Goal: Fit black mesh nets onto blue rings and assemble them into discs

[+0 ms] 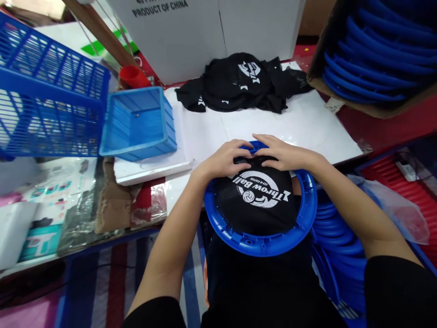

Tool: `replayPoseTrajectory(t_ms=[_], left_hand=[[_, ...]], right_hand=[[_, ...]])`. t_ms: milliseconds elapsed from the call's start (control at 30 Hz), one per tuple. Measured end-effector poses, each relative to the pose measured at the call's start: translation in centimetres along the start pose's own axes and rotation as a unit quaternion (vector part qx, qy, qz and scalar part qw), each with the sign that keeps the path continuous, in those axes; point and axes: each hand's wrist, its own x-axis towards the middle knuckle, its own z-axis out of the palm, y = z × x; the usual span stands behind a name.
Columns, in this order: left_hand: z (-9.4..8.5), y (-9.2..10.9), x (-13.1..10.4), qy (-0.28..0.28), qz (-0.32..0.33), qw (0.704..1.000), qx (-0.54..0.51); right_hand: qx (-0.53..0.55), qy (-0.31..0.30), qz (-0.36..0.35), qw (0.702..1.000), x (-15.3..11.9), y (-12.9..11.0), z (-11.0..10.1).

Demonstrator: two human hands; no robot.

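A blue plastic ring [261,246] rests between my body and the table edge, with a black mesh cloth [227,209] printed "Throw Ball" lying across its middle. At the ring's far side, my left hand [227,159] touches the cloth with its fingers bent over the upper edge. My right hand [282,155] lies on the same far edge from the right, fingers spread and bent, the thumb on the cloth. Whether either hand pinches the cloth is hard to make out. More black printed cloths [235,84] lie in a pile farther back on the white tabletop [211,123].
A light blue bin [138,152] stands left of the cloths, beside a large blue basket [51,100] and a red cup [134,77]. At the upper right, a carton [316,68] holds many blue rings [362,64]. More rings [337,246] are stacked beside me on the right.
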Motion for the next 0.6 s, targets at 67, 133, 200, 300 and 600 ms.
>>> replayPoseTrajectory(t_ms=[67,133,200,300,600], left_hand=[[0.0,0.2,-0.1,0.02,-0.025,0.999,-0.034],[0.0,0.5,0.0,0.047,-0.054,0.996,-0.056],[0.0,1.0,0.2,0.08,-0.093,0.989,-0.082],[0.0,1.4,0.6,0.136,-0.174,0.967,-0.125],[-0.1,0.9,1.0,0.173,-0.244,0.931,-0.208]], right_hand=[[0.022,0.0,0.012,1.0,0.0,0.1,0.0],[0.055,0.014,0.031,0.998,0.0,0.1,-0.2],[0.09,0.049,0.047,0.994,0.0,0.1,-0.3],[0.147,0.118,0.069,0.98,0.0,-0.1,-0.2],[0.241,0.163,0.135,0.947,0.6,0.1,-0.2]])
